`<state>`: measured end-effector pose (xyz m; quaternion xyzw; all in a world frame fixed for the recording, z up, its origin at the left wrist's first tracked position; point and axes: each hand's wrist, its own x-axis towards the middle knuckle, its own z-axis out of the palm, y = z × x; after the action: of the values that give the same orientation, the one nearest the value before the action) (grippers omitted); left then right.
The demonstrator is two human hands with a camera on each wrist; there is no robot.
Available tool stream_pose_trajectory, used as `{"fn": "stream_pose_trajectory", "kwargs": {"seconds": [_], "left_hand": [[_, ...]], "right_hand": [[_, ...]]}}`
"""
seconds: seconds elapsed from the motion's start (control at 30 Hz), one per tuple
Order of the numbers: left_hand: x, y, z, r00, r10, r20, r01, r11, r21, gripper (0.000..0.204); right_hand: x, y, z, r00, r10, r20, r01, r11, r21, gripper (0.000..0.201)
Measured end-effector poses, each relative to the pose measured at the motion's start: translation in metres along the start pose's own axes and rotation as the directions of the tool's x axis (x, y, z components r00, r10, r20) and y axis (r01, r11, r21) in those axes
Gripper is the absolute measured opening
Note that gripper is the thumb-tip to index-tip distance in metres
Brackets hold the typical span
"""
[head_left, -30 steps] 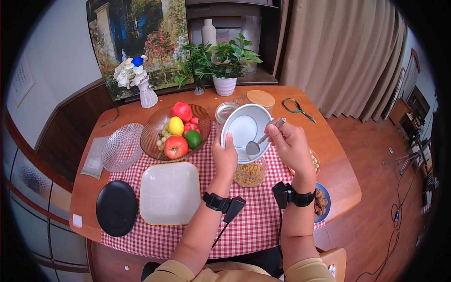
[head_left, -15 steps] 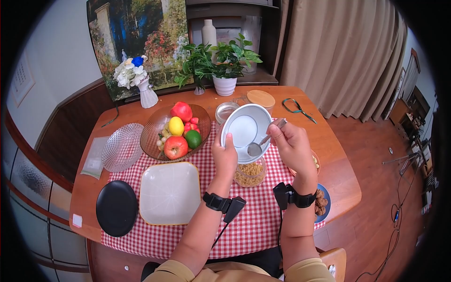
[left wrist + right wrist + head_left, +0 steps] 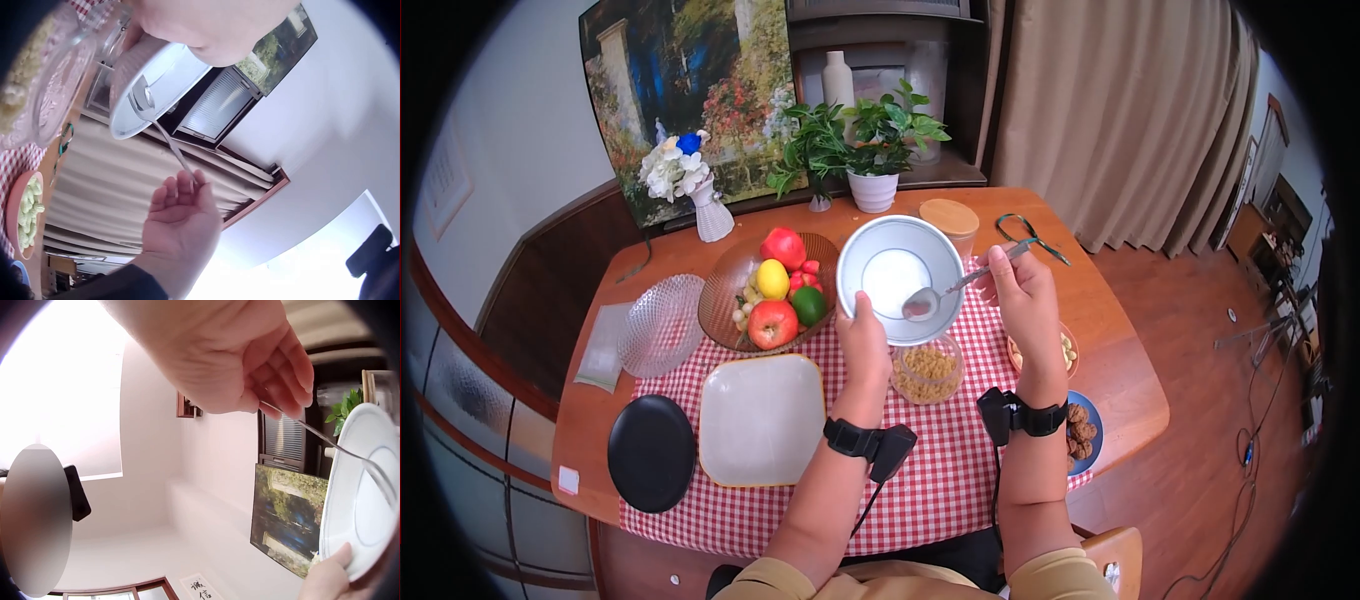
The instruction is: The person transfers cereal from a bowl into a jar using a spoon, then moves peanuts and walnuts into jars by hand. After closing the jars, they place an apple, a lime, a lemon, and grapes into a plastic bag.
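My left hand [image 3: 864, 342] grips a white bowl [image 3: 868, 258] by its near rim, thumb over the edge. The bowl is held up above the table, and its inside faces me in the head view. A metal spoon [image 3: 922, 303] reaches into it, the head close to the inner wall. Between thumb and fingers, my right hand [image 3: 1025, 290] pinches the spoon's handle [image 3: 169, 140]. Below the bowl stands a clear glass container [image 3: 926, 372] of small golden-brown pieces, its far part hidden by the bowl.
Left of the hands are a fruit bowl [image 3: 716, 310], a square white plate [image 3: 762, 420], a black oval plate [image 3: 652, 453] and a clear textured bowl [image 3: 662, 325]. A wooden-lidded jar [image 3: 949, 217] stands behind. A blue plate [image 3: 1092, 448] of walnuts lies near the right forearm.
The white bowl has shifted left and turned its opening more upward. My right hand has risen slightly with the spoon, now farther from the rim. The head view has tilted a little.
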<state>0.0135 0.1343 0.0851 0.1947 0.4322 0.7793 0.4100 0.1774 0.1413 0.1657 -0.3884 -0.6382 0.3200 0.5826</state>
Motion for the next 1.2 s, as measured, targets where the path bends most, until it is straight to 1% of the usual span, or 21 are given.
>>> {"fn": "stream_pose_trajectory", "kwargs": {"seconds": [0.03,0.1,0.17,0.23,0.27,0.3,0.4,0.43,0.5,0.53,0.57,0.67,0.77,0.9,0.97,1.0,1.03,1.1,1.13,1.17,1.2], "left_hand": [[0.001,0.004,-0.002,1.0,0.001,0.007,-0.001,1.0,0.004,0.039],[0.002,0.017,-0.003,0.993,-0.112,0.033,0.116,0.961,-0.25,0.042],[-0.005,0.036,-0.004,0.96,-0.241,0.14,0.272,0.919,-0.285,0.043],[0.001,0.036,-0.012,0.934,-0.297,0.196,0.348,0.879,-0.325,0.041],[-0.003,0.041,-0.009,0.929,-0.304,0.209,0.359,0.877,-0.32,0.041],[-0.008,0.048,-0.006,0.934,-0.299,0.197,0.348,0.887,-0.304,0.041],[-0.017,0.056,-0.002,0.933,-0.3,0.201,0.345,0.905,-0.25,0.043],[-0.018,0.056,-0.002,0.929,-0.305,0.209,0.347,0.913,-0.212,0.044],[-0.022,0.054,0.0,0.934,-0.289,0.21,0.327,0.928,-0.18,0.043],[-0.024,0.054,0.001,0.939,-0.272,0.211,0.307,0.939,-0.153,0.041],[-0.025,0.056,0.001,0.939,-0.269,0.214,0.306,0.938,-0.161,0.041],[-0.026,0.056,0.001,0.909,-0.291,0.298,0.336,0.935,-0.111,0.044],[-0.03,0.058,0.002,0.871,-0.304,0.386,0.353,0.934,-0.061,0.048],[-0.044,0.063,0.008,0.823,-0.302,0.481,0.359,0.933,-0.028,0.046],[-0.049,0.048,0.012,0.917,-0.06,0.395,0.059,0.998,0.014,0.054],[-0.059,0.049,0.017,0.938,0.027,0.345,-0.034,0.999,0.014,0.046],[-0.069,0.047,0.018,0.939,0.024,0.342,-0.029,1.0,0.01,0.046],[-0.092,0.039,0.01,0.854,-0.103,0.51,0.008,0.983,0.185,0.034],[-0.099,0.028,0.0,0.726,-0.193,0.66,0.017,0.965,0.262,0.031],[-0.107,0.015,-0.013,0.565,-0.286,0.774,0.012,0.941,0.339,0.029],[-0.116,0.008,-0.025,0.488,-0.42,0.765,0.049,0.889,0.456,0.027]], "right_hand": [[0.002,0.005,0.001,1.0,-0.001,-0.008,0.001,1.0,0.002,0.023],[0.005,0.016,0.0,0.997,0.021,-0.073,-0.016,0.997,0.073,0.022],[0.005,0.014,0.006,0.995,0.057,-0.077,-0.052,0.997,0.064,0.022],[0.003,0.009,0.013,0.998,0.052,-0.042,-0.046,0.992,0.118,0.025],[0.004,0.015,0.012,0.988,0.146,0.04,-0.15,0.976,0.156,0.033],[0.005,0.019,0.014,0.989,0.145,0.027,-0.147,0.977,0.151,0.033],[0.005,0.024,0.023,0.965,0.203,0.168,-0.241,0.937,0.252,0.051],[0.004,0.022,0.022,0.965,0.202,0.165,-0.239,0.938,0.251,0.051],[0.002,0.012,0.022,0.845,0.442,0.302,-0.519,0.815,0.259,0.05],[0.004,0.024,0.025,0.809,0.5,0.31,-0.584,0.749,0.315,0.049],[0.001,0.024,0.027,0.811,0.496,0.309,-0.579,0.754,0.309,0.049],[-0.006,0.025,0.028,0.765,0.566,0.305,-0.632,0.575,0.52,0.043],[-0.016,0.023,0.024,0.809,0.546,0.217,-0.545,0.56,0.623,0.043],[-0.035,0.003,0.0,0.809,0.572,0.136,-0.48,0.509,0.714,0.042],[-0.043,0.001,-0.017,0.797,0.591,0.121,-0.481,0.503,0.718,0.043],[-0.046,0.008,-0.028,0.802,0.583,0.13,-0.477,0.494,0.727,0.046],[-0.049,0.014,-0.037,0.806,0.576,0.139,-0.474,0.486,0.735,0.049],[-0.053,0.02,-0.053,0.778,0.618,0.113,-0.477,0.465,0.746,0.044],[-0.056,0.025,-0.065,0.783,0.617,0.079,-0.492,0.537,0.685,0.041],[-0.059,0.029,-0.073,0.788,0.614,0.046,-0.505,0.602,0.618,0.038],[-0.06,0.028,-0.075,0.751,0.661,-0.012,-0.503,0.583,0.637,0.032]]}}
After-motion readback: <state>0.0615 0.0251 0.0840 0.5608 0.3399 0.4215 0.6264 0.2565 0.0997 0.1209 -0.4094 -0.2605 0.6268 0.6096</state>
